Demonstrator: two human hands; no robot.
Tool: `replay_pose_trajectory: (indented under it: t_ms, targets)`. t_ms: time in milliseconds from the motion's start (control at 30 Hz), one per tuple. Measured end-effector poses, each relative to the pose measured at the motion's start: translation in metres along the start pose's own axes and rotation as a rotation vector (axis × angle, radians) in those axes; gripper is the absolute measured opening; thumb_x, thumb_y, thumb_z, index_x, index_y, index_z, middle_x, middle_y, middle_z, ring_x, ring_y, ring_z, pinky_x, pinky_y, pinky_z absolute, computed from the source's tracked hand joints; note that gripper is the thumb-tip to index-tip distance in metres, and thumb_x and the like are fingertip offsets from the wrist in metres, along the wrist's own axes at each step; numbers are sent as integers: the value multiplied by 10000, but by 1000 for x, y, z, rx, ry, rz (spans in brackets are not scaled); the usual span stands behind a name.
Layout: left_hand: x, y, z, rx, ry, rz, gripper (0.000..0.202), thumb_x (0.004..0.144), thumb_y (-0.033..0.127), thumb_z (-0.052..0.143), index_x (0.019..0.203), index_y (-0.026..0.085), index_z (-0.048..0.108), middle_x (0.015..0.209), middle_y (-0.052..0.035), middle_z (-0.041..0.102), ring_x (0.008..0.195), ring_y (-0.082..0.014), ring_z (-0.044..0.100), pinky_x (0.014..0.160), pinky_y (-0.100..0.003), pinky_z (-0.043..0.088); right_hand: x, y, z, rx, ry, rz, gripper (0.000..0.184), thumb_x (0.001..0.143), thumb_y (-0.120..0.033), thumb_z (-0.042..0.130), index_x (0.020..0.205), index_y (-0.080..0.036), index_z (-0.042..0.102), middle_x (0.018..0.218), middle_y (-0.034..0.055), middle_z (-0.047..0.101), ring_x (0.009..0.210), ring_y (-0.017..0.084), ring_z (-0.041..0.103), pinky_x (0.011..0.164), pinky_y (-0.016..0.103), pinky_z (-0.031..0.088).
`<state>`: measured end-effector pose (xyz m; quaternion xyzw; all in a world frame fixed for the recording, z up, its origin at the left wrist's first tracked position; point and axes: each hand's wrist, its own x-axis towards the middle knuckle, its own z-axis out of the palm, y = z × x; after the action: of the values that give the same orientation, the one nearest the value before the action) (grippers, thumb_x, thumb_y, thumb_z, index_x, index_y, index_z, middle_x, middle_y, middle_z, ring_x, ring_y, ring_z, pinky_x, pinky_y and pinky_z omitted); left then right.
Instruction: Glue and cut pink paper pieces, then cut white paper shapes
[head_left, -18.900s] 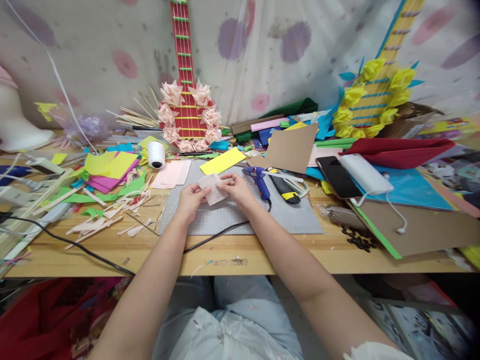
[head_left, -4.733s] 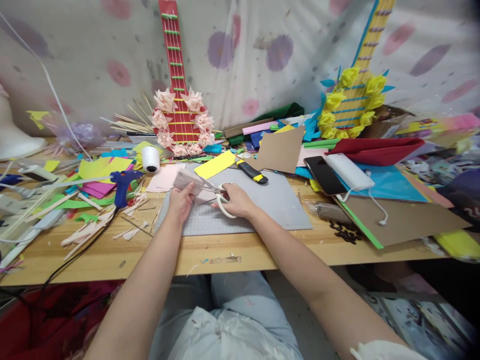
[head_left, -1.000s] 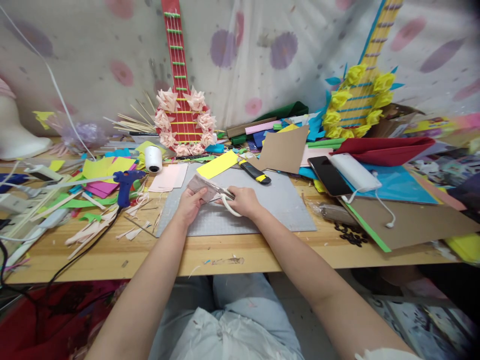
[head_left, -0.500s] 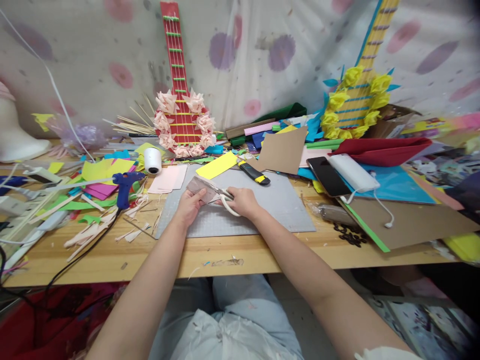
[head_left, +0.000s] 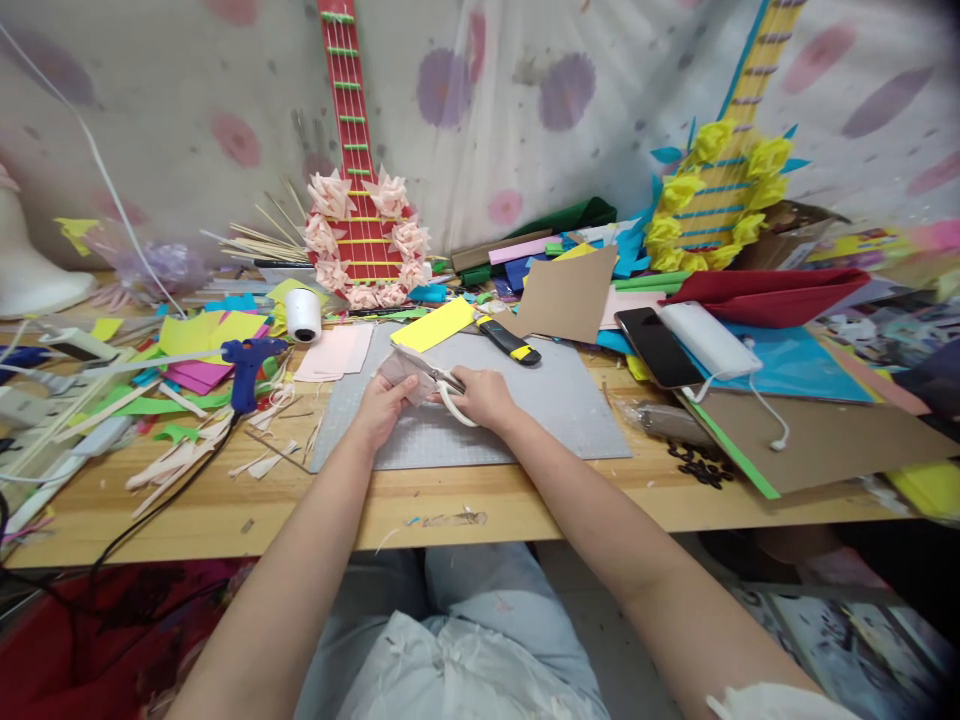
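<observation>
My left hand (head_left: 388,408) pinches a small pale pinkish sheet (head_left: 397,368), thin like paper, above the grey cutting mat (head_left: 525,430). My right hand (head_left: 482,398) is closed round the white-handled scissors (head_left: 456,405), whose blades point left against the sheet. Whether the blades are parted cannot be made out. Just behind the hands, a yellow paper strip (head_left: 433,325) and a black and yellow utility knife (head_left: 508,341) lie on the mat. To the left of the mat is a small stack of pale pink paper (head_left: 335,353).
A blue glue gun (head_left: 246,372) with its cord stands left among paper scraps. At the back lean a red paper guitar (head_left: 365,245) with pink flowers and a yellow one (head_left: 716,200). A phone (head_left: 655,348), a white power bank (head_left: 709,342) and cardboard (head_left: 840,440) lie right.
The sheet has tilted slightly in my left hand and the scissors have shifted a little against it. The whole view has moved slightly; both hands keep their hold.
</observation>
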<state>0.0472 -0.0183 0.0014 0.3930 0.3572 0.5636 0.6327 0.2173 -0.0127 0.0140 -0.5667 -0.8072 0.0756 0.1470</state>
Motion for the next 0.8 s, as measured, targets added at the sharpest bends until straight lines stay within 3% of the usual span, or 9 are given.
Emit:
replay_pose_trajectory:
  t_ms: [233, 433, 633, 800]
  targets:
    - [-1, 2, 0, 24, 3, -19, 381, 577, 275, 757, 909, 139, 629, 865, -47, 702, 771, -171, 644, 720, -301, 501, 1, 1, 1, 96, -3, -5, 518, 747, -683, 423, 795, -200, 605, 740, 51, 658, 645, 152, 546, 557, 242, 252]
    - [-2, 3, 0, 79, 22, -18, 425, 521, 260, 780, 901, 143, 628, 846, -41, 703, 757, -178, 650, 721, -303, 502, -1, 22, -11, 329, -90, 63, 484, 709, -662, 487, 699, -185, 570, 654, -1, 581, 592, 116, 460, 524, 226, 254]
    - [0, 7, -4, 200, 26, -1, 466, 515, 287, 780, 923, 135, 614, 863, -64, 703, 736, -189, 652, 707, -319, 511, -5, 50, -31, 169, -139, 162, 436, 689, -629, 540, 763, -201, 579, 757, 32, 617, 659, 152, 499, 547, 241, 282]
    - [2, 8, -6, 256, 44, 42, 472, 515, 338, 775, 913, 134, 624, 893, -87, 704, 823, -219, 651, 774, -347, 495, -6, 55, -33, 210, -136, 76, 404, 686, -573, 582, 826, -196, 546, 801, 31, 606, 681, 145, 501, 575, 236, 313]
